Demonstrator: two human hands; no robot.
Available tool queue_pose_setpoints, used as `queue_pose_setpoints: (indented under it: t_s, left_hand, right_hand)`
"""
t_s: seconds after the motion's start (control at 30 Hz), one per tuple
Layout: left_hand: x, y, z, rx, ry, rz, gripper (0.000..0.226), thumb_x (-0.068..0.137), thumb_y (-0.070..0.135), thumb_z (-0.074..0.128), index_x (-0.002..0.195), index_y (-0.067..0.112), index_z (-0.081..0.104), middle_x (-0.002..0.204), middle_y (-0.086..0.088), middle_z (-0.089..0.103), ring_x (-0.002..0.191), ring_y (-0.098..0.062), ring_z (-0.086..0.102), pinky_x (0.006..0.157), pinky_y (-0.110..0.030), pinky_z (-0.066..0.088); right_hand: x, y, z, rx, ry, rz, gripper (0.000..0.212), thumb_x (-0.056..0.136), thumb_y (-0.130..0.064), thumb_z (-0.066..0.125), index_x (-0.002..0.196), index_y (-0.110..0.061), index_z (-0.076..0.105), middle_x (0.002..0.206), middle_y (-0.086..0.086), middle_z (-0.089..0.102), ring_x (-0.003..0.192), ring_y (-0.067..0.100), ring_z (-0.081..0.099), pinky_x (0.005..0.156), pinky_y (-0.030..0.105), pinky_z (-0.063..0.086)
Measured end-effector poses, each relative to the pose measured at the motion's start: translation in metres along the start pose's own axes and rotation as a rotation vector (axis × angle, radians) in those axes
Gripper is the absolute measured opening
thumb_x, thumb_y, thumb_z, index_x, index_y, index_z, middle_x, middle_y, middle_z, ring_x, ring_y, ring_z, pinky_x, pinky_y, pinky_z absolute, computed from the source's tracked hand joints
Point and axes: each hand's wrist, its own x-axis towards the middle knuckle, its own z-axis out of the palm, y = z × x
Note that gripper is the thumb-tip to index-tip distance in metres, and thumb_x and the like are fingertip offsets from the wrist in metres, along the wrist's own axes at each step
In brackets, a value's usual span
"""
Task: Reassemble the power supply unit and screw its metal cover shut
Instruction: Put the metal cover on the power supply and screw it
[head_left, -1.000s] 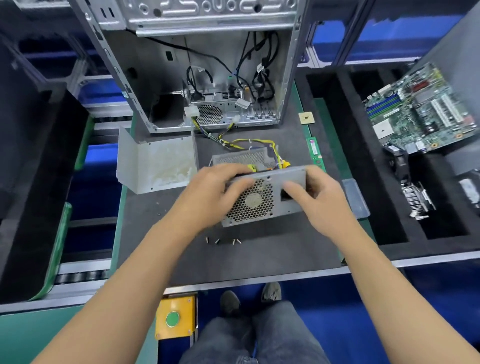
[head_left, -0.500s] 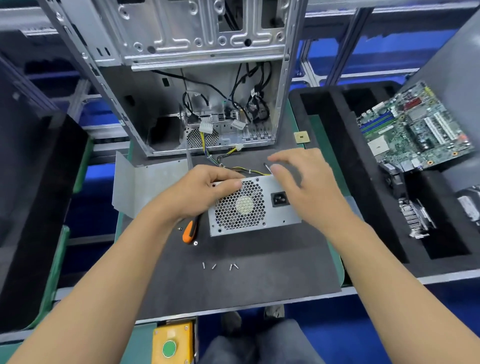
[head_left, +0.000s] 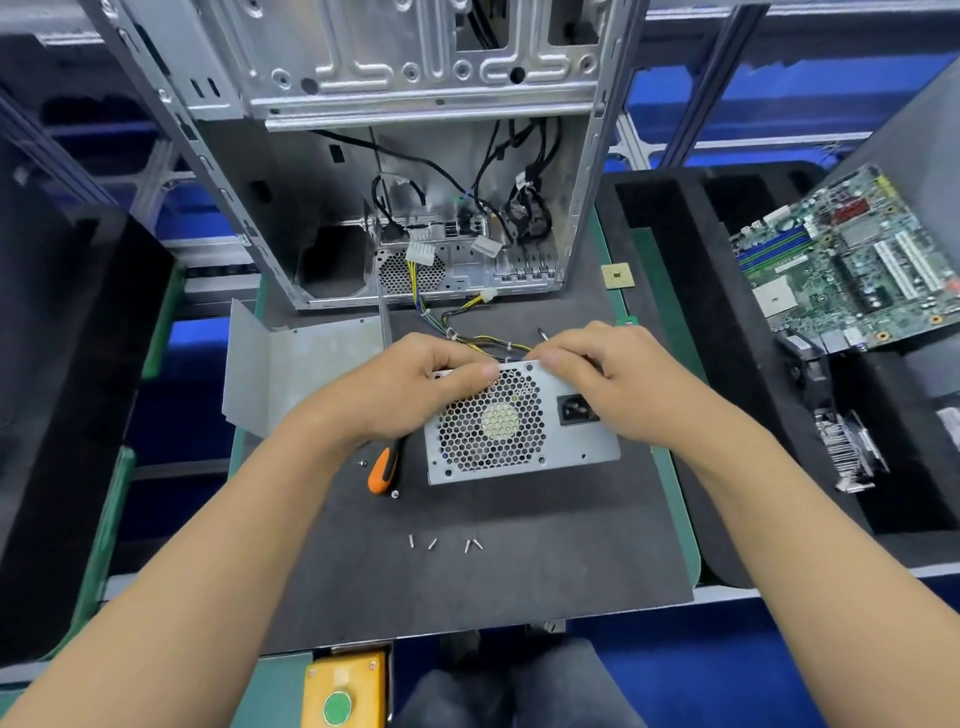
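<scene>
The grey metal power supply unit (head_left: 519, 457) stands on the dark mat, its honeycomb fan grille and black socket facing me. My left hand (head_left: 400, 395) grips its top left edge, thumb on the front face. My right hand (head_left: 613, 384) holds the top right edge, fingers curled over the top. Yellow and black cables (head_left: 483, 338) run from behind the unit toward the computer case. A bent metal cover plate (head_left: 291, 374) lies to the left. An orange-handled screwdriver (head_left: 383, 470) lies beside the unit. Several loose screws (head_left: 447, 544) lie in front.
The open computer case (head_left: 395, 171) stands behind the unit. A black foam tray (head_left: 779, 467) at right holds a green motherboard (head_left: 852, 265) and a heatsink (head_left: 847, 452). A small CPU chip (head_left: 617, 275) lies on the mat. A yellow box with a green button (head_left: 340, 693) sits below the table edge.
The unit has been stood down on the mat with its fan face toward me. My right hand came down from above onto its top right edge. The view shifted, uncovering the screwdriver.
</scene>
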Motion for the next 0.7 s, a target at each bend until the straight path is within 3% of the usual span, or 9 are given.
queue_pose_setpoints:
  t_s: [0.1, 0.2, 0.3, 0.37, 0.7]
  left_hand:
    - [0.005, 0.0, -0.001, -0.009, -0.06, -0.025, 0.04, 0.092, 0.056, 0.054, 0.106, 0.025, 0.076, 0.105, 0.009, 0.075, 0.106, -0.015, 0.068, 0.102, -0.042, 0.048]
    - [0.011, 0.004, -0.005, 0.03, -0.139, -0.056, 0.06, 0.088, 0.07, 0.045, 0.1, 0.017, 0.072, 0.094, 0.011, 0.07, 0.091, -0.009, 0.061, 0.097, -0.037, 0.044]
    - [0.017, 0.012, -0.012, 0.021, -0.248, -0.124, 0.055, 0.089, 0.068, 0.039, 0.107, 0.03, 0.074, 0.113, 0.018, 0.072, 0.111, 0.0, 0.063, 0.112, -0.039, 0.037]
    - [0.02, 0.017, -0.016, 0.046, -0.296, -0.134, 0.049, 0.089, 0.068, 0.04, 0.104, 0.037, 0.074, 0.113, 0.02, 0.072, 0.11, 0.002, 0.063, 0.112, -0.037, 0.037]
    - [0.022, 0.016, -0.01, 0.056, -0.205, -0.083, 0.039, 0.095, 0.063, 0.04, 0.085, 0.048, 0.074, 0.097, 0.027, 0.072, 0.09, 0.014, 0.063, 0.089, -0.023, 0.041]
  right_hand:
    - [0.003, -0.001, -0.003, 0.051, -0.015, 0.037, 0.021, 0.099, -0.033, 0.054, 0.102, -0.033, 0.075, 0.089, -0.023, 0.07, 0.089, 0.0, 0.058, 0.078, 0.014, 0.042]
    - [0.005, -0.002, -0.003, 0.013, -0.035, 0.057, 0.023, 0.1, -0.037, 0.051, 0.103, -0.036, 0.074, 0.092, -0.012, 0.072, 0.092, 0.008, 0.058, 0.083, 0.025, 0.046]
    - [0.005, -0.004, -0.004, 0.013, -0.023, 0.066, 0.023, 0.101, -0.035, 0.051, 0.104, -0.035, 0.073, 0.092, -0.01, 0.071, 0.093, 0.009, 0.057, 0.086, 0.032, 0.047]
    - [0.005, -0.005, -0.004, 0.005, -0.018, 0.069, 0.023, 0.101, -0.036, 0.05, 0.105, -0.035, 0.073, 0.093, -0.009, 0.071, 0.095, 0.01, 0.057, 0.088, 0.035, 0.048]
    - [0.007, -0.007, -0.005, -0.056, -0.025, 0.057, 0.025, 0.102, -0.038, 0.047, 0.11, -0.035, 0.071, 0.096, -0.001, 0.072, 0.099, 0.018, 0.058, 0.09, 0.045, 0.048]
